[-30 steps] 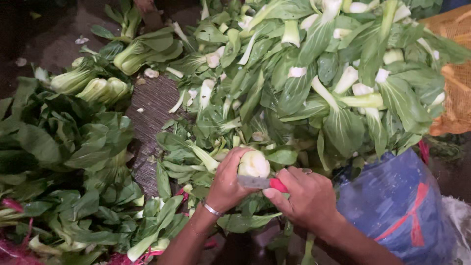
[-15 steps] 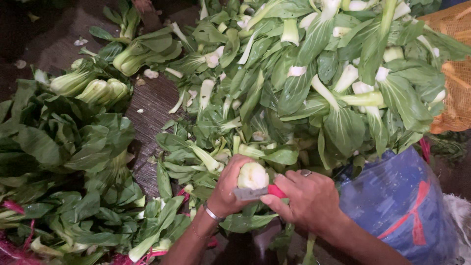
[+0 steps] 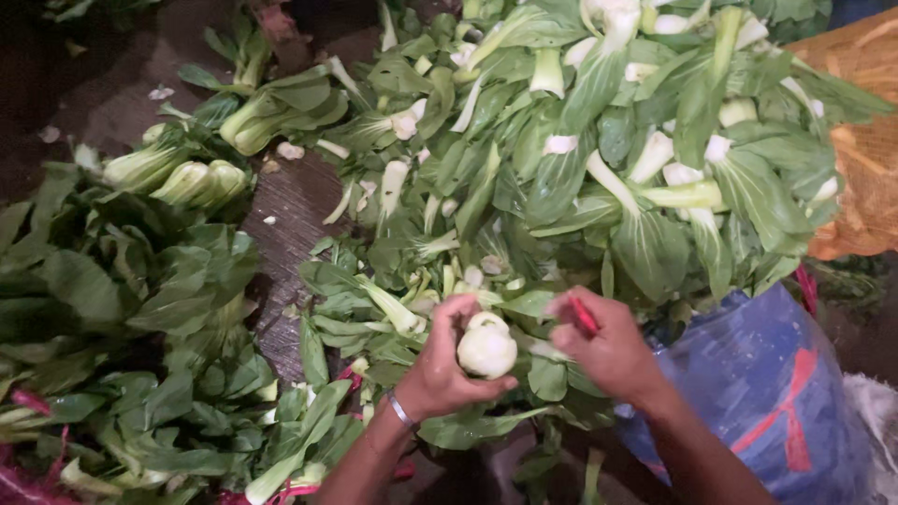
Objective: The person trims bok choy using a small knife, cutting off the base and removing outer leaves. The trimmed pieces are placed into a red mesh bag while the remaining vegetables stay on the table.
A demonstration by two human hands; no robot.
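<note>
My left hand point(image 3: 440, 365) grips a bok choy point(image 3: 486, 346) by its pale round base, cut end turned toward me. A thin bangle sits on that wrist. My right hand point(image 3: 608, 351) is just right of it, closed around a red-handled knife point(image 3: 584, 316); the blade is hidden. The two hands are a little apart, low in the middle of the view, above loose green leaves.
A big heap of bok choy point(image 3: 599, 140) fills the upper right. More heads point(image 3: 187, 178) and leaves point(image 3: 112, 309) lie at the left on a dark wet floor point(image 3: 299, 201). A blue plastic sack point(image 3: 776, 393) is at lower right, an orange mesh bag point(image 3: 865, 150) at the right edge.
The knife was against the bok choy's base earlier. Now my right hand has drawn away to the right, and the left hand has turned the pale base toward me.
</note>
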